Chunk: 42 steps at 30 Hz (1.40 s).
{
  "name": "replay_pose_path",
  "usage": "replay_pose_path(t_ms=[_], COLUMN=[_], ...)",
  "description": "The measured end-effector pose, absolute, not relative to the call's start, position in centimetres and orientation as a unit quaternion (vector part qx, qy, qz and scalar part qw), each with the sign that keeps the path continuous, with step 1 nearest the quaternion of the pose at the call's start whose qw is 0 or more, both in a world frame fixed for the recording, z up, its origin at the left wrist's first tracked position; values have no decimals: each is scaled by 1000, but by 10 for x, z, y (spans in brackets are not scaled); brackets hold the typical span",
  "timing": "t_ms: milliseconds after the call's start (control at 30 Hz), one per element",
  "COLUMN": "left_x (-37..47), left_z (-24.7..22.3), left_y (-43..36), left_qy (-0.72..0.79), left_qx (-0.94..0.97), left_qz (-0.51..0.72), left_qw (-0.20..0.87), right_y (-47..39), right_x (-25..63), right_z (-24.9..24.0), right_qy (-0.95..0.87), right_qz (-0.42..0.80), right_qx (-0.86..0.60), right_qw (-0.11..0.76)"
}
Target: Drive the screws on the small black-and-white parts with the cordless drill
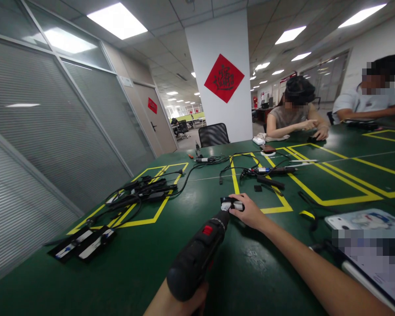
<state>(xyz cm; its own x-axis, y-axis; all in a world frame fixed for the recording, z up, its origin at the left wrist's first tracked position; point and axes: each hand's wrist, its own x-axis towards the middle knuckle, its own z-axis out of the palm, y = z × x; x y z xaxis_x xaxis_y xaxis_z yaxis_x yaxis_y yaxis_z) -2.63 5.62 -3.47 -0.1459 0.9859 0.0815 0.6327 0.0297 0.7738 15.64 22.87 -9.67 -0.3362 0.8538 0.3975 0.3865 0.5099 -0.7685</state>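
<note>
A black cordless drill (197,254) with red details is in my left hand (195,298), whose fingers wrap around its grip, mostly hidden behind the drill body. The drill points forward and slightly right, its chuck close to a small black-and-white part (228,204). Whether the bit touches that part cannot be made out. My right hand (246,213) reaches in from the right with thumb and fingers closed on the part, just above the green table (217,184).
Tangled black cables and devices (145,191) lie left, near two black-and-white strips (97,241). Beyond my right hand are a pen-like tool (270,170) and a black square (257,188). A phone (371,219) lies right. Two people (296,114) sit across the table.
</note>
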Motion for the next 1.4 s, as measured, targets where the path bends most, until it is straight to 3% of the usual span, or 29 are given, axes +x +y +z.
replay_pose_path(t_ms=[433,667,1400], left_x=[-14,-19,-12], left_z=[-16,-2,-15], left_y=[50,48,59], left_qy=[658,662,630], left_qx=[603,588,624], left_qz=[387,375,386], left_qw=[230,275,256], right_y=[228,228,228], right_x=[156,156,156], right_z=[-96,-97,-97], right_qy=[-775,-774,-773], right_qz=[272,273,269], right_qx=[-406,-409,-411], right_qw=[402,399,402])
